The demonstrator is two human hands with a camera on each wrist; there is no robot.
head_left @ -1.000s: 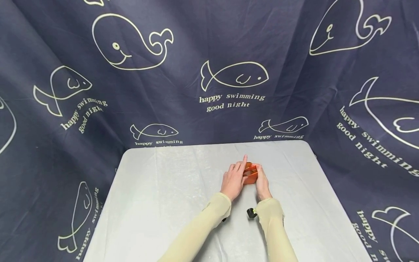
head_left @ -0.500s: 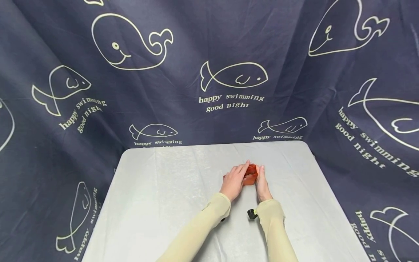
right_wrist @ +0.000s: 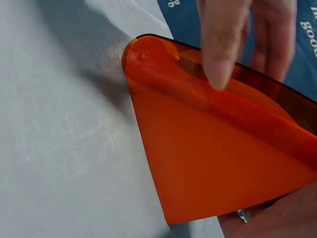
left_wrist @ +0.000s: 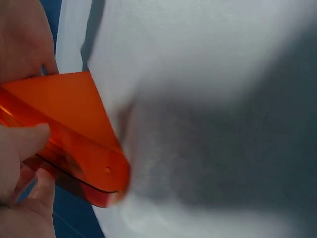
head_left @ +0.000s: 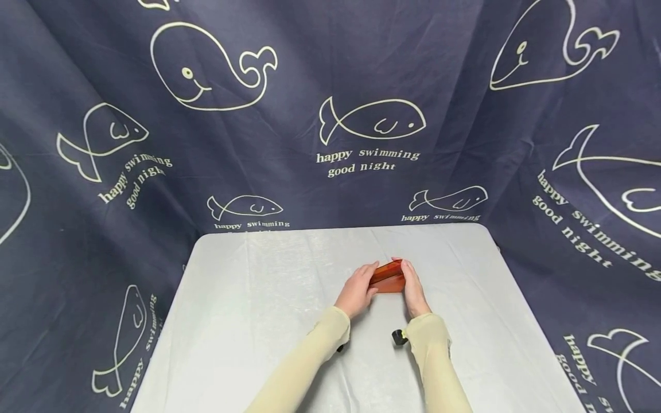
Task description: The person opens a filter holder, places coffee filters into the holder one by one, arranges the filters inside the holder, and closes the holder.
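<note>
An orange object [head_left: 388, 283] is held between both hands above or on the pale table. It has a broad flat orange panel and a glossy see-through band with a dark edge and rounded end. My left hand [head_left: 355, 290] grips its left part. In the left wrist view the left thumb [left_wrist: 34, 139] lies on the see-through band, with fingers below the dark edge. My right hand [head_left: 414, 291] holds the right end, its fingertips bent at the far edge. In the right wrist view the right palm [right_wrist: 287, 210] lies along the panel's edge; its thumb is hidden.
A white cloth-covered table [head_left: 268, 304] with rounded far corners lies beneath the hands. Dark blue fabric [head_left: 289, 172] with whale and fish prints hangs behind and at both sides. A small black device [head_left: 399, 337] sits at the right cuff.
My left hand has shifted left and down, from lying over the orange object to its left part. More of the object's long band shows; its opening is narrower. The right hand stays nearly in place.
</note>
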